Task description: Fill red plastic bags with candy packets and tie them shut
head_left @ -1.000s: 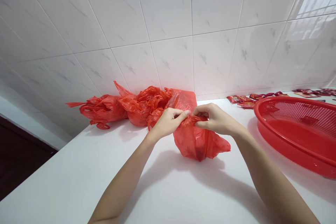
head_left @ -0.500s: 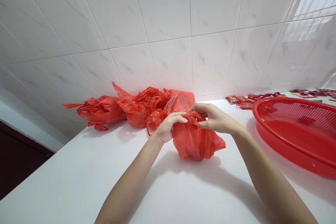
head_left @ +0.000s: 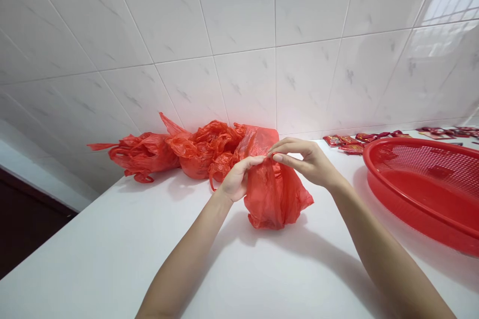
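Note:
A red plastic bag [head_left: 270,199] hangs between my hands, its lower end at or just above the white table. My left hand [head_left: 239,177] pinches the bag's top from the left, thumb along the upper edge and the other fingers partly hidden behind the plastic. From the right, my right hand [head_left: 305,157] grips the same top edge between thumb and fingertips, close to the left thumb. The bag's contents, if any, cannot be made out.
Several crumpled red plastic bags [head_left: 196,154] sit along the tiled wall [head_left: 243,79] on the left. A big red plastic basket [head_left: 415,207] stands at the right on the white table [head_left: 112,254]. Small red packets [head_left: 346,143] lie behind it.
My right fingers have moved left and closed together at the bag's top, next to the left thumb. The bunched top is now drawn out flatter, and the bag has shifted slightly left.

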Available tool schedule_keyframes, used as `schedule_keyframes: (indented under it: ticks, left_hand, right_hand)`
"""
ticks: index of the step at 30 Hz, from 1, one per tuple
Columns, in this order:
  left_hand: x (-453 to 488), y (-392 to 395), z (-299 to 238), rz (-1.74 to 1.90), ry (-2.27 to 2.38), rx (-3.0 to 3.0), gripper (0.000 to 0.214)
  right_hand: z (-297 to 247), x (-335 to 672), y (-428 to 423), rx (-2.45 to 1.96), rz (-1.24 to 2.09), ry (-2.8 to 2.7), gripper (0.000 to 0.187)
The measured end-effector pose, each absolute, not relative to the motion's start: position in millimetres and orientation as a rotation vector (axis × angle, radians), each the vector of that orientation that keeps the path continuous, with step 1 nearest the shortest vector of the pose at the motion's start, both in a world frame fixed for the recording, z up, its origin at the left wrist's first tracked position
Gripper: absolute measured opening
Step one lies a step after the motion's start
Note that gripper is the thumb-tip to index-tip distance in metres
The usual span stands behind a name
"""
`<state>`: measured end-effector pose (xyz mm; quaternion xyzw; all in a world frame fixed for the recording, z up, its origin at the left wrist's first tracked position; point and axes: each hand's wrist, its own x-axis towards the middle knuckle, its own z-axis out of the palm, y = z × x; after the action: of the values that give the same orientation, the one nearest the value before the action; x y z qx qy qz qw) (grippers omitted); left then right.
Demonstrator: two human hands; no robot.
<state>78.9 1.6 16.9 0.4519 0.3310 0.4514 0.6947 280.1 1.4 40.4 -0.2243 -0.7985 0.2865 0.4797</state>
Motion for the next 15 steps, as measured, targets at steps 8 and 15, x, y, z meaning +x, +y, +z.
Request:
schedule_keyframes:
  ticks: [8,15]
  left_hand:
    - [56.8,18.2,12.9,1.063,0.963,1.496,0.028]
    - [33.3,34.7,1.7,1.091,1.000,1.689,0.029]
  right_hand:
    - [48.7,300.9,2.1,-0.577,1.043,-1.914,0.028]
    - [58.9,324.9,1.5,-0.550,1.080,-2.278,0.028]
